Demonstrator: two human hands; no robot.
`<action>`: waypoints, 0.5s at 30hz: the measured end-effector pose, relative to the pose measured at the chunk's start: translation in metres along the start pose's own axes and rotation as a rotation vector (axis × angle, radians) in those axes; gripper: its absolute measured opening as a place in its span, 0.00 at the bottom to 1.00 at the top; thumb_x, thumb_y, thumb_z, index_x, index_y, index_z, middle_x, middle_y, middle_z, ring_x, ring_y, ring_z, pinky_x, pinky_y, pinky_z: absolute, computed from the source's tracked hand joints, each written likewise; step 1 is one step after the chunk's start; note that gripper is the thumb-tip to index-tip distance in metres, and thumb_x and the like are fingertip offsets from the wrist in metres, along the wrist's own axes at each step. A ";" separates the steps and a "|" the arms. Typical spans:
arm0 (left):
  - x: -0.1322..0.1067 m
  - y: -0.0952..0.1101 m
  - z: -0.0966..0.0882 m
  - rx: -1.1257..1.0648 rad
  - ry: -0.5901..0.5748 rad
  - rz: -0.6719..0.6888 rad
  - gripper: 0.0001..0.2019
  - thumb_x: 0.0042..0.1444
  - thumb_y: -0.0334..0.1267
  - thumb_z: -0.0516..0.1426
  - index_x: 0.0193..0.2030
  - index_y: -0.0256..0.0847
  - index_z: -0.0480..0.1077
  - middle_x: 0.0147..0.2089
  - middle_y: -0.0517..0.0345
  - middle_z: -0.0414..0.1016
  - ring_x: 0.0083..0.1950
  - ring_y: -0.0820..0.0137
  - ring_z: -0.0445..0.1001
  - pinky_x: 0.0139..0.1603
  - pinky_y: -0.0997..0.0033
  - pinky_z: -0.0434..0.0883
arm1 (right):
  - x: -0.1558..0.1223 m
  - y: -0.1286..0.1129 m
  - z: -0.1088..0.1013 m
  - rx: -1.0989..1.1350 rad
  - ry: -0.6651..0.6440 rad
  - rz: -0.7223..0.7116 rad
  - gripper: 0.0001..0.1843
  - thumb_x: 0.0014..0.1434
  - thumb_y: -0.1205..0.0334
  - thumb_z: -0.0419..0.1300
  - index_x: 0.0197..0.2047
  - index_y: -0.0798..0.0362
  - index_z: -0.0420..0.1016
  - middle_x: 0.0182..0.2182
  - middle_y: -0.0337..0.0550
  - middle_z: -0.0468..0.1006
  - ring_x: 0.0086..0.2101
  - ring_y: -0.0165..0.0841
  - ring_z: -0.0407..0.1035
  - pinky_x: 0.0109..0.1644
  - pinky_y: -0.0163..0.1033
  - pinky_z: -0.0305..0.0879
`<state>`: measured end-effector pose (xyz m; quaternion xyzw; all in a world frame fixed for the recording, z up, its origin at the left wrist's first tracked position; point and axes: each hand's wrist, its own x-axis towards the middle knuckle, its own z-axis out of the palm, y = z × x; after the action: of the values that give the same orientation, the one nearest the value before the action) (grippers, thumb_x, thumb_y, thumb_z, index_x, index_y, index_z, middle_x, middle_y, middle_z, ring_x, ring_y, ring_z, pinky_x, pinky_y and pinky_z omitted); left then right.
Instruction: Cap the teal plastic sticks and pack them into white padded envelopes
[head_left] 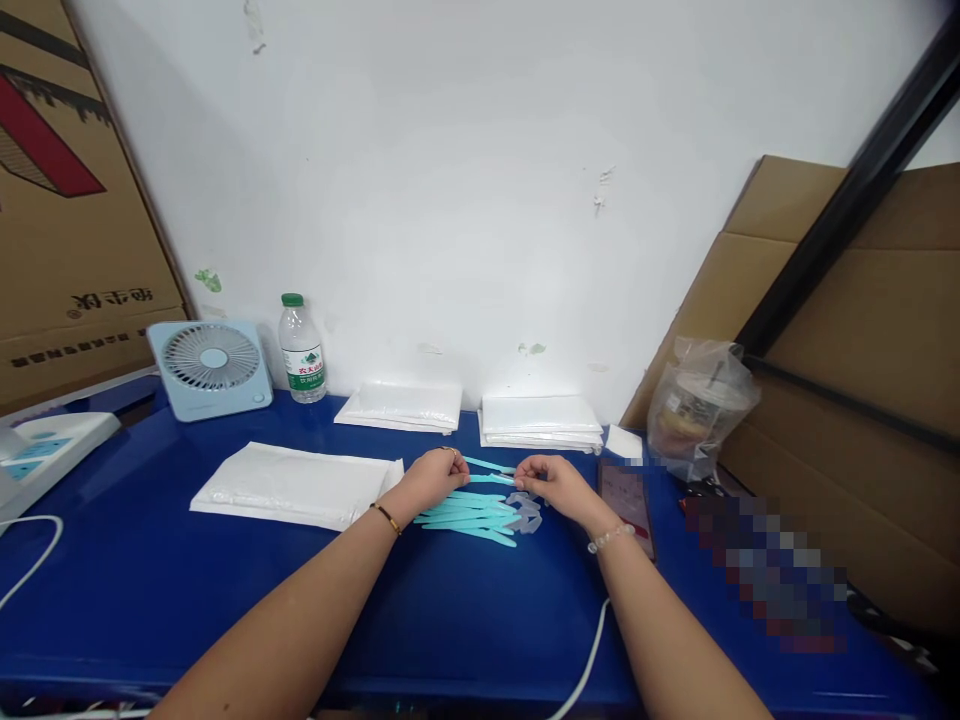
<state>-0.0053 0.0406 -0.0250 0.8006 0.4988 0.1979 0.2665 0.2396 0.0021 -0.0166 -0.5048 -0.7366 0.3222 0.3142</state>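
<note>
My left hand (436,478) pinches the left end of a slim turquoise stick (487,479), which has the look of an eyebrow razor. At its right end, the fingertips of my right hand (551,484) are closed; a small clear piece may be between them, too small to make out. Just beyond lies another turquoise stick (489,465). Below my hands, several more turquoise sticks (469,515) are fanned in a loose pile on the blue table (465,620). Touching their right ends is a small heap of clear plastic caps (528,514).
White padded packets (292,485) lie at left, with more packet stacks (401,407) (538,420) by the wall. A light blue fan (214,368), a water bottle (303,350), a phone (628,505) and a bagged cup (697,410) surround the work. A white cable (592,660) crosses the front edge.
</note>
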 end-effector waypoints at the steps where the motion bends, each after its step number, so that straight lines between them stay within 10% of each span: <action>1: 0.000 0.000 0.000 -0.002 -0.002 0.000 0.06 0.51 0.40 0.55 0.32 0.41 0.70 0.32 0.59 0.74 0.33 0.71 0.70 0.29 0.76 0.62 | 0.000 0.000 -0.001 0.002 0.002 -0.002 0.10 0.53 0.56 0.60 0.30 0.55 0.74 0.25 0.38 0.74 0.24 0.26 0.63 0.27 0.31 0.57; 15: -0.001 0.006 0.000 -0.006 -0.006 0.024 0.07 0.52 0.41 0.55 0.33 0.41 0.70 0.33 0.58 0.74 0.34 0.70 0.71 0.33 0.74 0.64 | 0.003 -0.004 0.007 0.022 0.014 -0.043 0.10 0.54 0.56 0.59 0.32 0.55 0.74 0.26 0.38 0.74 0.26 0.28 0.65 0.29 0.32 0.59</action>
<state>-0.0012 0.0375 -0.0216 0.8063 0.4879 0.1999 0.2680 0.2312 0.0027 -0.0174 -0.4878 -0.7414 0.3200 0.3317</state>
